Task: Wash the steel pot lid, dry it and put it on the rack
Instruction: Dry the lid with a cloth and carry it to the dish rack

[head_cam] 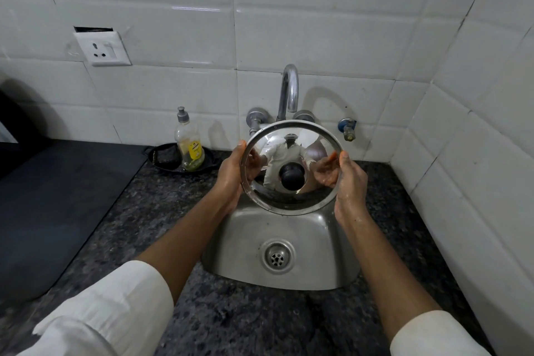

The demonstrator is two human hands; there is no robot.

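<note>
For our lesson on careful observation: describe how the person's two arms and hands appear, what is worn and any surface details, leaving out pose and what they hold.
Both arms wear white, loose cloth sleeves pushed up toward the elbows, leaving the forearms bare. The left hand and right hand are bare: no gloves, and no rings, watch or bracelets visible. The right hand and wrist glisten with water droplets. No markings show on the sleeves.

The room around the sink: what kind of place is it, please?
Most likely a home kitchen: a small steel sink set in a granite counter, a dish soap bottle beside it, and white wall tiles behind the tap.
</note>
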